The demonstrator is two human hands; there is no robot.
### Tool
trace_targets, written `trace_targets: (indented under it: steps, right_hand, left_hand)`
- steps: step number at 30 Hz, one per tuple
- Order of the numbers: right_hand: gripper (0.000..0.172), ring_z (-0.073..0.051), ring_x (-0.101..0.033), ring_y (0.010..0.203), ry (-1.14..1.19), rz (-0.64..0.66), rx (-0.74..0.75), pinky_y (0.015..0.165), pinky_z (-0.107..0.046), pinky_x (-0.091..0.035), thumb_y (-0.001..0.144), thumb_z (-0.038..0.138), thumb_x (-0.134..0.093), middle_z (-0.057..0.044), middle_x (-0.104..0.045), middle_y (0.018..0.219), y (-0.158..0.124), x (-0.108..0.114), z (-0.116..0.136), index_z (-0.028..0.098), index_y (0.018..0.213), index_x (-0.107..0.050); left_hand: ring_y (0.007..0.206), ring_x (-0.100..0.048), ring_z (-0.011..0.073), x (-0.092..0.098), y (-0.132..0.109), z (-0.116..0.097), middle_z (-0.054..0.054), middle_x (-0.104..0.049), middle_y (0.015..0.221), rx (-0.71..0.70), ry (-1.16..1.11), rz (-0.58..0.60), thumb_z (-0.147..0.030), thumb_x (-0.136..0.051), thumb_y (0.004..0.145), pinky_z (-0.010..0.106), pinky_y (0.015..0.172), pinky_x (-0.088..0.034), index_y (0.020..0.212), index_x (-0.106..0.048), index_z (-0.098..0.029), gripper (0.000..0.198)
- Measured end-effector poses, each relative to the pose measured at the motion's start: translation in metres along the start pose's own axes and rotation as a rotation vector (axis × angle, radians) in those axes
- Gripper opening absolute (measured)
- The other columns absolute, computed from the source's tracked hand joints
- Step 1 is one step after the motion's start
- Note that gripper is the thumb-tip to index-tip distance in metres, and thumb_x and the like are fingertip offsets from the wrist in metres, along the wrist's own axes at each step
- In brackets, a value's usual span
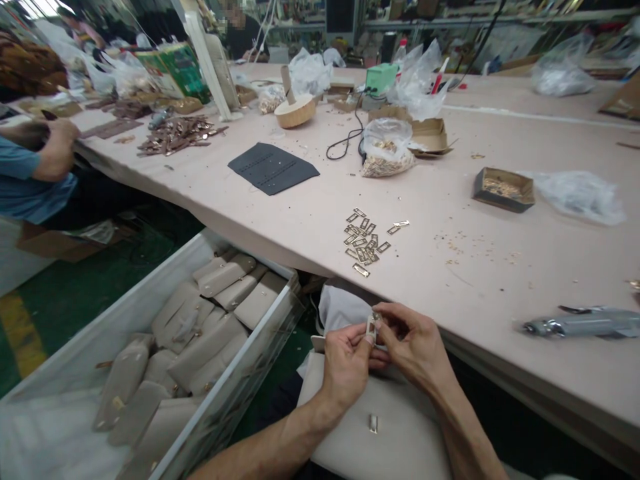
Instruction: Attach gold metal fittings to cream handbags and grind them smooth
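Note:
A light grey bag [400, 427] lies on the lap below both hands, with a small metal fitting [373, 424] on its front. My left hand [346, 363] is closed, its thumb and fingers pinching a small rectangular metal plate [371, 328] at what looks like the bag's flap edge. From the other side, my right hand [413, 343] meets it, fingertips together at the plate's upper end; any small piece between them is too hidden to name. Several loose metal plates [361, 241] lie piled on the table just beyond the hands.
On my left stands a white crate [250, 373] with several grey bags [210, 340]. The table [300, 227] carries a grey power screwdriver-like tool [580, 325], a small box of metal bits [504, 190], a dark sheet [273, 168] and a bag of fittings [385, 150]. A co-worker's arm [57, 150] is at far left.

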State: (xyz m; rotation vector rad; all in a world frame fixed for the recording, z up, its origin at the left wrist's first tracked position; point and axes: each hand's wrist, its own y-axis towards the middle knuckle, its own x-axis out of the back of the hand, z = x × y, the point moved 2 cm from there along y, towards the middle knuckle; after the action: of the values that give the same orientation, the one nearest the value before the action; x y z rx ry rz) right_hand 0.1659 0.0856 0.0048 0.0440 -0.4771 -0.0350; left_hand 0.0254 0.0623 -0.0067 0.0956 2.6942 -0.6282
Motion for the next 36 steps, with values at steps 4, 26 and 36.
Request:
trace_targets:
  steps: [4,26,36]
  right_hand:
    - [0.026,-0.018,-0.062,0.063,0.181,-0.01,-0.135,0.055,-0.027,-0.05,0.087,0.039,-0.074,-0.004,-0.07,0.078,-0.003,0.001,-0.002,0.019,0.103,-0.076]
    - [0.018,-0.015,-0.064,0.058,0.354,-0.019,-0.136,0.049,-0.024,-0.051,0.089,0.036,-0.077,-0.004,-0.067,0.078,-0.012,-0.006,0.001,0.018,0.094,-0.078]
    - [0.014,-0.014,-0.062,0.057,0.354,-0.021,-0.111,0.048,-0.023,-0.052,0.09,0.033,-0.076,-0.003,-0.066,0.08,-0.014,-0.009,0.001,0.02,0.093,-0.079]
  left_hand:
    - [0.062,-0.078,0.0213,0.003,0.001,0.001,0.011,-0.081,0.087,-0.013,0.027,0.006,-0.036,-0.075,0.087,0.026,0.06,-0.065,0.111,-0.08,-0.009,0.037]
    - [0.069,-0.079,0.022,0.005,-0.005,0.005,0.009,-0.078,0.089,-0.021,0.048,0.119,-0.025,-0.058,0.092,0.027,0.061,-0.065,0.102,-0.076,-0.011,0.024]
    - [0.07,-0.078,0.0219,0.007,-0.005,0.008,0.006,-0.077,0.085,-0.045,0.045,0.144,-0.025,-0.058,0.095,0.03,0.065,-0.066,0.102,-0.074,-0.015,0.021]
